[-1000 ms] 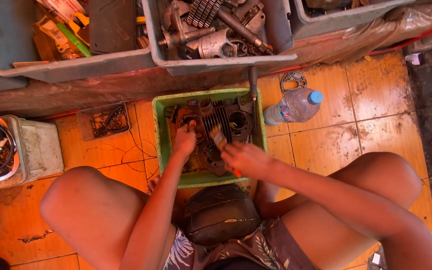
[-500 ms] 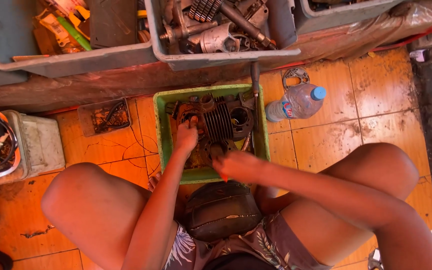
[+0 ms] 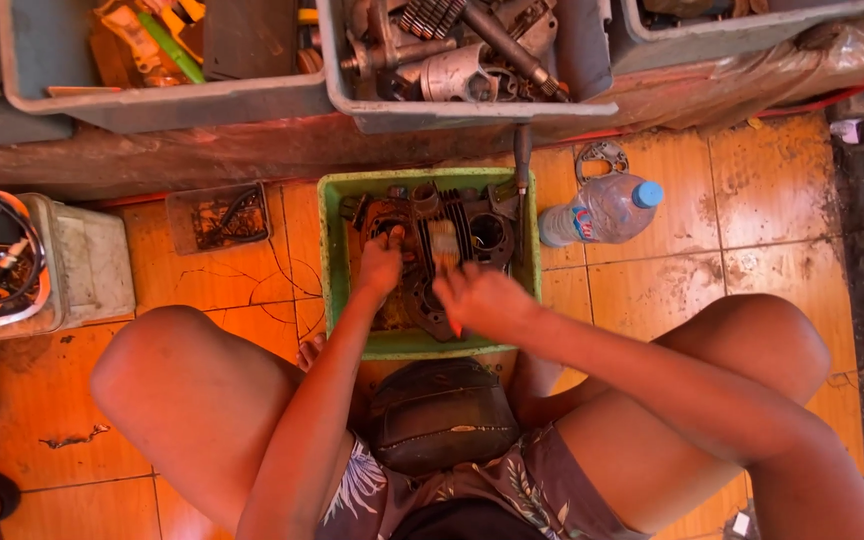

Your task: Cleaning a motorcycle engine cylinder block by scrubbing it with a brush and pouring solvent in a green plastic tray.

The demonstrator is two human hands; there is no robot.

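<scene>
Green plastic, the rectangular tub [image 3: 330, 260] sits on the orange tiled floor [image 3: 652, 250] between the person's knees and holds the dark, greasy finned engine block [image 3: 432, 250]. A second ago the right hand [image 3: 482, 300] was further right of the block; now it has moved in over the fins, clenched around a pale-bristled brush [image 3: 444, 245], so scrubbing seems under way. The left hand [image 3: 380, 268] grips the block's left side, steadying it. I count one tub, one block, one brush, one clear plastic bottle with a blue cap [image 3: 602, 208] to the right, and three grey parts bins [image 3: 452, 110] at the far side.
</scene>
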